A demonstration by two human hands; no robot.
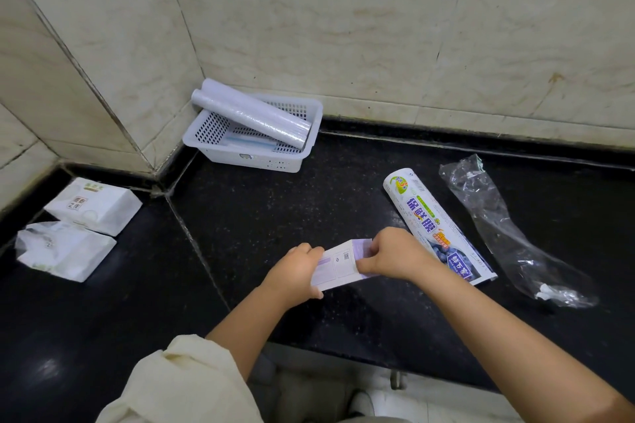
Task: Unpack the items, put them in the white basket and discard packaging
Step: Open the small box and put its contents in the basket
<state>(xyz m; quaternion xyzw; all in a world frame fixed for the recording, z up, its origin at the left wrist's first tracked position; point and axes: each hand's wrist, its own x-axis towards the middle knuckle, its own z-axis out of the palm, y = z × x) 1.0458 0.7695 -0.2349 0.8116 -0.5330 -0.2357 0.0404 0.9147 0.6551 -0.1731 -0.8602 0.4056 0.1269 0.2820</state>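
Observation:
Both hands grip a small white and lilac carton [338, 264] just above the black counter. My left hand [295, 273] holds its near end and my right hand [391, 254] pinches its far end. The white basket [220, 144] stands in the back corner with a roll of cling film [251, 113] lying across its rim and a flat bluish item [247, 142] inside. To the right of my hands lies a printed cling film label sleeve [436, 223], and beyond it an empty clear plastic wrapper [501, 233].
Two white tissue packs [92, 206] [65, 251] lie on the left arm of the L-shaped black counter [275, 203]. Tiled walls close off the back and left. The counter's front edge runs just below my forearms, with the floor beneath.

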